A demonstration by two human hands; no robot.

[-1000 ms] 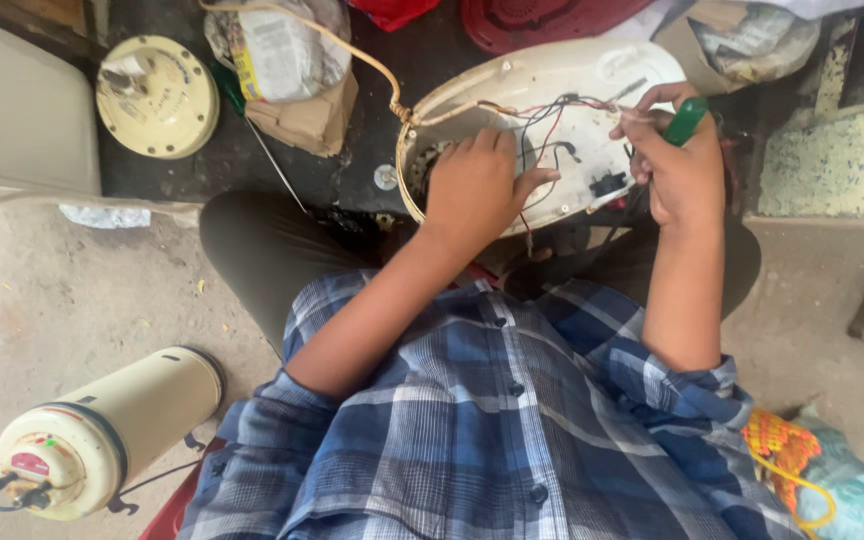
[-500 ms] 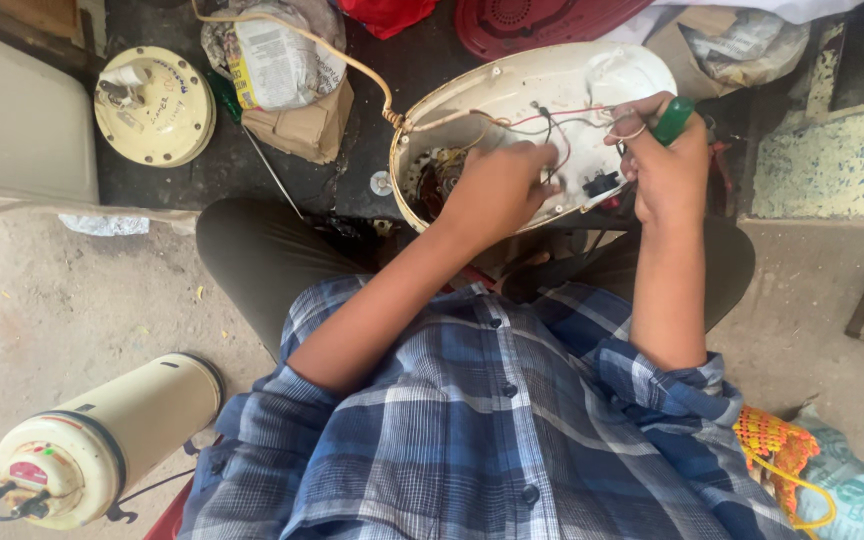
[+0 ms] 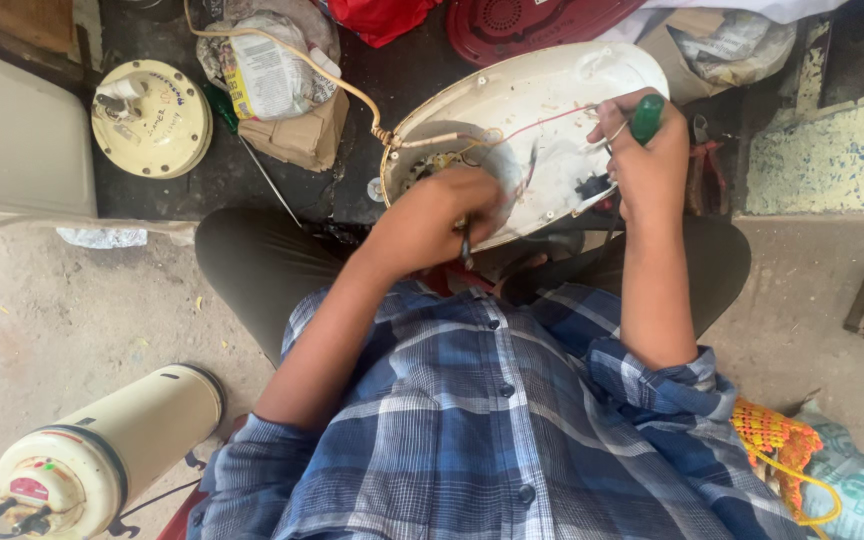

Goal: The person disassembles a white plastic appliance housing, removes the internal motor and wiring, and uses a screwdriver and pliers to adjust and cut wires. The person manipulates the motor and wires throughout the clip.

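A cream oval appliance shell (image 3: 552, 95) lies open-side up in front of me, with thin red and yellow wires (image 3: 512, 135) and small parts inside. My left hand (image 3: 437, 215) rests on its near rim, fingers curled around a small dark tool or part that I cannot identify. My right hand (image 3: 642, 150) is closed on a green-handled screwdriver (image 3: 646, 116), its tip pointing down into the shell near a black component (image 3: 592, 187). A braided cream cord (image 3: 337, 80) runs out of the shell's left end.
A round cream disc part (image 3: 152, 118) lies at the upper left beside a brown paper package (image 3: 297, 135) and a plastic bag (image 3: 267, 65). A cream cylindrical appliance (image 3: 102, 455) lies at the lower left on the dusty floor. A red appliance (image 3: 542, 25) sits behind the shell.
The shell has tilted and shifted slightly. My left hand slid from inside the shell toward its near rim. My right hand stays on the screwdriver, angled further into the shell.
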